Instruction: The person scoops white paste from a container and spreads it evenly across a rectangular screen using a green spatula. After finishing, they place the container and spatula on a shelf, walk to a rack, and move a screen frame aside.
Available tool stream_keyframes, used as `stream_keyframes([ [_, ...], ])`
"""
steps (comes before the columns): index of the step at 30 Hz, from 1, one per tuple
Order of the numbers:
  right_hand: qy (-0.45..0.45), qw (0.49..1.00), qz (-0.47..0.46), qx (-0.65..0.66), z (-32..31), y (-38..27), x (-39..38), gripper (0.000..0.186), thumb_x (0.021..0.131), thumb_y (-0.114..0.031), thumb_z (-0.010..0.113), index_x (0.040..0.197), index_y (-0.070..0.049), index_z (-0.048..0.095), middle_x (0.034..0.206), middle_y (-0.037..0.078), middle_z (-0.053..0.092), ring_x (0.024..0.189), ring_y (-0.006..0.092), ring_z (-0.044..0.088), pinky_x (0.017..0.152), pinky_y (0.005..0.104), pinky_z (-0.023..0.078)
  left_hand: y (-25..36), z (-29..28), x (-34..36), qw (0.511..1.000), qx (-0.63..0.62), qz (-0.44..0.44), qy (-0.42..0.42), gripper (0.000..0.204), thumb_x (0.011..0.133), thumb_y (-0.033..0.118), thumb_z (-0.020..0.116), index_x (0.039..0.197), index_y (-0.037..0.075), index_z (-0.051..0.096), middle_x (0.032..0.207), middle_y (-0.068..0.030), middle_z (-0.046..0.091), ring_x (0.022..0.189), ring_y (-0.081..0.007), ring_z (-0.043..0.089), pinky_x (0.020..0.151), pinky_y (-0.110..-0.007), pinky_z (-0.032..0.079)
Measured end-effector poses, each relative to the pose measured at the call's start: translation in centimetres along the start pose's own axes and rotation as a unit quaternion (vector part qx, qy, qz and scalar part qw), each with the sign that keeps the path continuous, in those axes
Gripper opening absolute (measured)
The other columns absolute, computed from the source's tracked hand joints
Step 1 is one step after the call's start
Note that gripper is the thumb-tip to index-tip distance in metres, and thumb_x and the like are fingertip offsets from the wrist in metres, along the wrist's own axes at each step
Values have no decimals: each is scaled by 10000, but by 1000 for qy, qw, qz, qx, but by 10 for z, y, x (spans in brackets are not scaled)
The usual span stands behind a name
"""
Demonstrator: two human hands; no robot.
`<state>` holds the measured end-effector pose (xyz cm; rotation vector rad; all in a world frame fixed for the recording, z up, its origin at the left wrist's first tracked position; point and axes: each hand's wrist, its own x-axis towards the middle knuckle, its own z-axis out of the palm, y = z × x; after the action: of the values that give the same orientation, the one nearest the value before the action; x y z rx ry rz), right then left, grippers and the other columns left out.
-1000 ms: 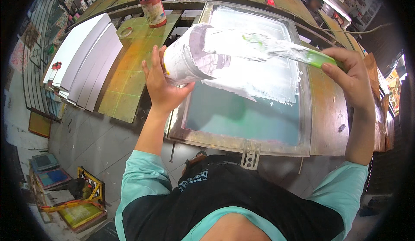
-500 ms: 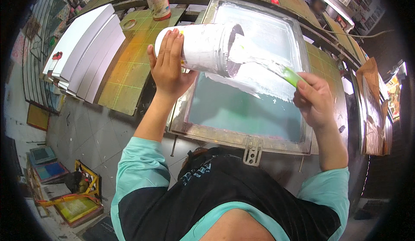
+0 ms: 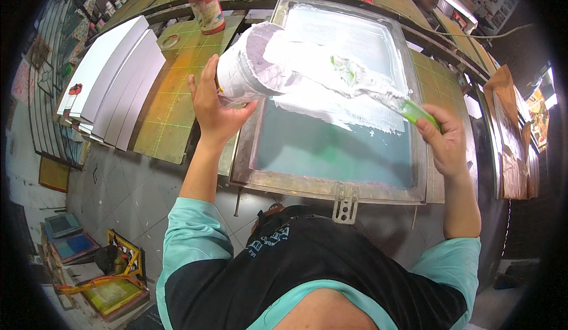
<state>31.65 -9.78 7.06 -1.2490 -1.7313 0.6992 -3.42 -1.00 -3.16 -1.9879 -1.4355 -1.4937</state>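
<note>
Holding tight a tipped white tub (image 3: 238,66) in the left grip (image 3: 216,114), a green-handled spatula (image 3: 393,100) in the right grip (image 3: 444,139), above a printing screen (image 3: 331,149) smeared white, maybe ink.

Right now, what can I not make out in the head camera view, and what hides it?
In the head view:
White bucket: left side, partly behind the left grip.
Green spatula: handle end, inside the right grip; blade outline, masked by white paste.
Screen mesh: middle band, under the paste.
Small containers, upper left: too small to identify.
</note>
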Motion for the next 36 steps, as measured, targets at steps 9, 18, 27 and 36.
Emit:
stream_keyframes([
  [9, -27, 836, -374, -401, -1, -41, 25, 202, 711, -44, 644, 905, -21, 595, 667, 97, 578, 501, 234, 512, 469, 320, 371, 25, -3, 3, 998, -43, 44, -31, 1085, 427, 191, 777, 1340, 33, 213, 1242, -98, 480, 1147, -241, 465, 1034, -458, 131],
  [18, -27, 941, -223, -255, -6, -15, 7, 159, 766, -89, 610, 903, -9, 601, 639, 84, 556, 498, 185, 492, 480, 293, 369, 34, -7, -4, 996, -62, 31, -59, 1076, 428, 163, 770, 1336, 10, 214, 1231, -96, 492, 1166, -236, 446, 1040, -427, 144],
  [27, -74, 953, 198, 218, -16, 13, -7, 241, 818, -176, 580, 955, 23, 583, 573, -61, 414, 470, 28, 328, 438, 192, 248, 31, -3, -12, 994, 39, 47, -88, 1062, 466, 143, 775, 1347, 32, 193, 1235, -100, 484, 1165, -234, 445, 1044, -433, 140],
  [36, 129, 935, 215, 251, -51, 92, 25, 116, 856, -196, 531, 835, -84, 546, 508, -92, 274, 430, 32, 229, 406, 203, 184, 1, -4, -26, 989, -51, -129, -42, 1085, 487, 207, 802, 1345, 2, 169, 1235, -116, 459, 1149, -306, 425, 1039, -438, 180],
])
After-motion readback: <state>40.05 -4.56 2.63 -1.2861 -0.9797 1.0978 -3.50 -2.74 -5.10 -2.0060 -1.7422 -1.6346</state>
